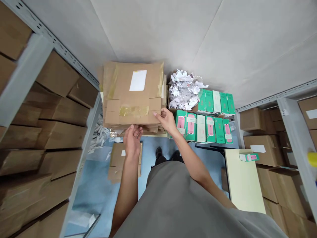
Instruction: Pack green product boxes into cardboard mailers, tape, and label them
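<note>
A stack of flattened cardboard boxes stands against the wall. The top flattened cardboard box (128,99) carries a white label (138,80) and strips of yellowish tape. My right hand (167,120) grips this box at its near right corner, thumb on top and the other fingers partly hidden. My left hand (132,140) is at the front edge of the stack, palm turned up, fingers loosely bent and apart. It appears to hold nothing; whether its fingertips touch the cardboard edges I cannot tell.
Right of the stack are a carton of shredded paper (183,89) and rows of green boxes (190,127). Shelves with brown cartons (59,135) line both sides. Another flattened box (117,158) lies low on the left, and a cream tabletop (244,185) is at right.
</note>
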Demonstrator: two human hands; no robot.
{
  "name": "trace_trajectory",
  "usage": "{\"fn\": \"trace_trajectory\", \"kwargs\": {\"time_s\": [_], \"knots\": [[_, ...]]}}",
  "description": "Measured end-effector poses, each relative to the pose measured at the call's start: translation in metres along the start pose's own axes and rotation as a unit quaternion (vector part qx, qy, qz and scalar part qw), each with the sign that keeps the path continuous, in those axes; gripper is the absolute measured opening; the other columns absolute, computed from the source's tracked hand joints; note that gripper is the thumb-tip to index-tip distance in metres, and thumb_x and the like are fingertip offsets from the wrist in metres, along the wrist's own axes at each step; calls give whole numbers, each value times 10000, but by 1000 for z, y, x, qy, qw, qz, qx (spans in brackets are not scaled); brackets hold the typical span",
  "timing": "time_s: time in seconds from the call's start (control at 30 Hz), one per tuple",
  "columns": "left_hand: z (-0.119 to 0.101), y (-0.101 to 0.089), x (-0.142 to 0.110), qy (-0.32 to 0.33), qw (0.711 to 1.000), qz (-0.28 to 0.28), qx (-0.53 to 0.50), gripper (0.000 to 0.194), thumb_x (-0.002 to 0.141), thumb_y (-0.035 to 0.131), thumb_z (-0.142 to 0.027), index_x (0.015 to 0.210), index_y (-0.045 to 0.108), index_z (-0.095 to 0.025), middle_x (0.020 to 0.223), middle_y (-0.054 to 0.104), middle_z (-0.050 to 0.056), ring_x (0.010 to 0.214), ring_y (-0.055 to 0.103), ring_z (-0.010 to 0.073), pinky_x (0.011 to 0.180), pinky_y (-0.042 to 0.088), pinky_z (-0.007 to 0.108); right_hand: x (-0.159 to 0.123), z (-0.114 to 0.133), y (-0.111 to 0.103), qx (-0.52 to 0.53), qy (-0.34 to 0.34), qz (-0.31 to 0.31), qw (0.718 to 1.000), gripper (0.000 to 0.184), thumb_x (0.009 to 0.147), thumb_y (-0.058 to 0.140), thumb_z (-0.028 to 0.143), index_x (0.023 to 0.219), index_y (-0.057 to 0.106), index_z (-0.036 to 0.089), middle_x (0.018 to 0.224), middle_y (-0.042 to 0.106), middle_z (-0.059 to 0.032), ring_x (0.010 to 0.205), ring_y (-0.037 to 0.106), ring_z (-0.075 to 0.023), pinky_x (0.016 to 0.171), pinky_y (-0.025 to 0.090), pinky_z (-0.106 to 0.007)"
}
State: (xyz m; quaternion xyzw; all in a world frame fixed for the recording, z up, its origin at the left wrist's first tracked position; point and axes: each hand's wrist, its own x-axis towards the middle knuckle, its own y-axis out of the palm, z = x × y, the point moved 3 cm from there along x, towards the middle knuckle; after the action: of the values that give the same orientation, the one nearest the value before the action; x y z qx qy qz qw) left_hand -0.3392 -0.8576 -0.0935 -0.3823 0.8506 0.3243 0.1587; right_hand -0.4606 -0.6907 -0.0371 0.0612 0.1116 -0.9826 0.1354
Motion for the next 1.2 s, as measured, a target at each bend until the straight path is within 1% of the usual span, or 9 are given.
{"fn": "trace_trajectory", "kwargs": {"time_s": [0.23,0.4,0.5,0.57,0.67,0.77,0.9,1.03,1.2], "knots": [[-45,34,-47,48,995,38,-74,351,881,972,-469,1091,814,-236,1140,857,43,1171,809,198,1128,623,327,-76,55,-36,133,-45,-12,990,582,867,921,749,939,578,284,908,629,18,900,644,-194,791,567,-303],[-44,94,-94,76,989,124,-16,429,891,976,-475,1238,853,-255,1321,859,55,1407,755,273,1247,595,394,-141,39,-99,170,-15,-49,984,573,801,1000,706,938,648,275,950,757,-5,877,714,-205,771,599,-324],[-19,135,-121,58,977,202,28,560,833,1031,-476,1330,847,-295,1415,836,55,1464,726,291,1285,578,424,-180,16,-160,129,-25,-191,973,551,816,974,707,1034,719,270,1042,800,-37,942,756,-223,777,619,-331],[6,163,-143,40,961,268,63,637,798,1058,-481,1367,839,-295,1450,825,66,1485,713,301,1313,555,444,-219,3,-215,79,-41,-362,928,560,861,926,704,1157,739,267,1150,808,-71,1038,771,-240,806,634,-341],[54,202,-186,22,926,359,116,708,767,1076,-523,1378,833,-263,1455,820,93,1498,703,313,1346,520,454,-303,-12,-301,-25,-61,-600,797,525,977,800,685,1271,734,255,1292,789,-116,1203,752,-267,916,660,-393],[113,233,-239,7,890,424,167,679,769,1068,-564,1317,843,-233,1404,831,118,1482,712,328,1327,537,451,-399,-31,-370,-108,-52,-701,704,474,1059,711,634,1361,730,269,1427,753,-139,1322,718,-290,1043,662,-474],[208,265,-315,-40,826,510,237,624,718,1081,-579,1176,857,-219,1238,863,122,1359,775,353,1215,632,472,-516,-80,-433,-123,6,-723,679,594,1043,712,636,1539,667,312,1635,665,-162,1497,656,-344,1214,595,-604],[296,287,-389,-102,737,600,293,607,674,1095,-537,1111,846,-197,1136,868,132,1246,810,373,1117,674,481,-616,-145,-472,-68,63,-740,667,822,969,753,613,1696,519,309,1729,603,-191,1584,607,-372,1293,509,-684],[386,305,-466,-109,633,686,343,598,705,1083,-492,1153,804,-212,1201,851,122,1219,803,332,1060,668,398,-716,-205,-492,35,91,-742,663,710,905,738,530,1529,634,208,1281,846,-157,1179,802,-315,1135,628,-563]]}}
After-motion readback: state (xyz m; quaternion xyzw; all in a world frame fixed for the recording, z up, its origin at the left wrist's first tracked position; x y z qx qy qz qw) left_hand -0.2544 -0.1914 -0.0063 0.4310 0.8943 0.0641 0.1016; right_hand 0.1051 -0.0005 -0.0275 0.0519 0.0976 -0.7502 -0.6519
